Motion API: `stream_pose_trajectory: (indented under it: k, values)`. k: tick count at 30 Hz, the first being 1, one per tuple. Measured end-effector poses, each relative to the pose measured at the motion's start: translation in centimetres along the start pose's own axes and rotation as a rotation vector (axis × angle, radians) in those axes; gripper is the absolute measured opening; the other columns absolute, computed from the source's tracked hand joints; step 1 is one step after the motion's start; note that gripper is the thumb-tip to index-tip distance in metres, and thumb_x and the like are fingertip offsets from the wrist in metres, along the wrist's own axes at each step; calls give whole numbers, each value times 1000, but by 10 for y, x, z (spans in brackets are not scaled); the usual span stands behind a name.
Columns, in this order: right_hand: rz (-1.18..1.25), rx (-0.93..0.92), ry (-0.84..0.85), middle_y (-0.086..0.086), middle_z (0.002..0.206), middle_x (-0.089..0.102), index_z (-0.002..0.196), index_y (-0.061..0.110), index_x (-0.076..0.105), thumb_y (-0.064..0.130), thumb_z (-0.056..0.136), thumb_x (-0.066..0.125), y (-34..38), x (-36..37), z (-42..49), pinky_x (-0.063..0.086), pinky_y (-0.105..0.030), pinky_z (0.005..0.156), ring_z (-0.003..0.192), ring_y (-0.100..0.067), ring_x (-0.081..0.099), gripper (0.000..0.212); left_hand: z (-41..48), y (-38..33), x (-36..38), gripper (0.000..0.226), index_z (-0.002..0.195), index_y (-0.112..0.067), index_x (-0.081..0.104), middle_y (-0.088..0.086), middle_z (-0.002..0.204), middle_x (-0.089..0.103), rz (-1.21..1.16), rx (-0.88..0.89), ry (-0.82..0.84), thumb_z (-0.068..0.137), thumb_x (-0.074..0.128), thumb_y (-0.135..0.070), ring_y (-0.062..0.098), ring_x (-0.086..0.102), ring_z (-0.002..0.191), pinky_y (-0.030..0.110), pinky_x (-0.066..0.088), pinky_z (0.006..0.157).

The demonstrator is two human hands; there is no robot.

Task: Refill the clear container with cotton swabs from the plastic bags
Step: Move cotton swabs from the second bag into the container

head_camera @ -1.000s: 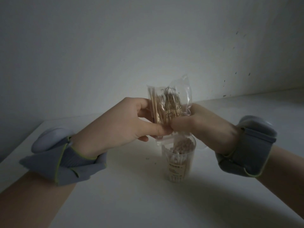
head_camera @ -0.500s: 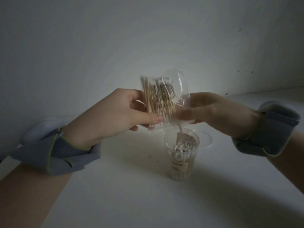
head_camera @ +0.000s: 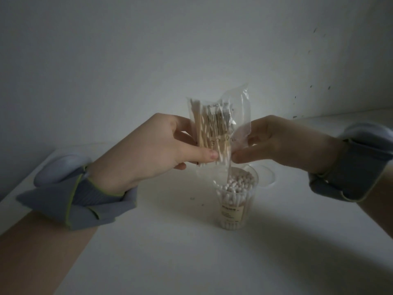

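A clear plastic bag (head_camera: 219, 126) of wooden-stemmed cotton swabs is held upright in the air, just above and left of the clear container (head_camera: 235, 199). My left hand (head_camera: 157, 152) pinches the bag's left lower side between thumb and fingers. My right hand (head_camera: 280, 143) pinches the bag's right lower edge. The container stands on the white table (head_camera: 191, 252), open, with several white-tipped swabs standing in it. One swab stem hangs from the bag's bottom into the container's mouth.
The container's clear round lid (head_camera: 265, 173) lies flat on the table just behind and right of it. A white wall rises close behind. The table's left edge runs diagonally at the lower left.
Both hands have lifted the bag a little higher above the container. My right hand has shifted right, off the bag's front, to pinch its right edge. A swab now dangles into the container.
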State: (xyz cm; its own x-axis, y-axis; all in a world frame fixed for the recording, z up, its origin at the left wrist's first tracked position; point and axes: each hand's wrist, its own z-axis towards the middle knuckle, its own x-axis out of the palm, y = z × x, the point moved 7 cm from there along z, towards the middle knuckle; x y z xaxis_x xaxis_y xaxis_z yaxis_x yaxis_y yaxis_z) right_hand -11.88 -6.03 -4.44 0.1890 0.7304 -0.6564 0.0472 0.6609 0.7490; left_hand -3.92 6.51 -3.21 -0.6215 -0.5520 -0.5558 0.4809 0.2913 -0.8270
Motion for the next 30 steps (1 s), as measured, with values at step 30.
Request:
stream_pose_trajectory:
  k: [30]
  values:
    - [30, 6, -52, 7, 86, 74, 82, 21, 74, 53, 39, 69, 3, -17, -4, 41, -43, 102, 89, -10, 67, 54, 0, 0, -2, 37, 81, -22, 72, -8, 74, 75, -125, -9, 7, 48, 73, -40, -3, 66, 63, 8, 45, 51]
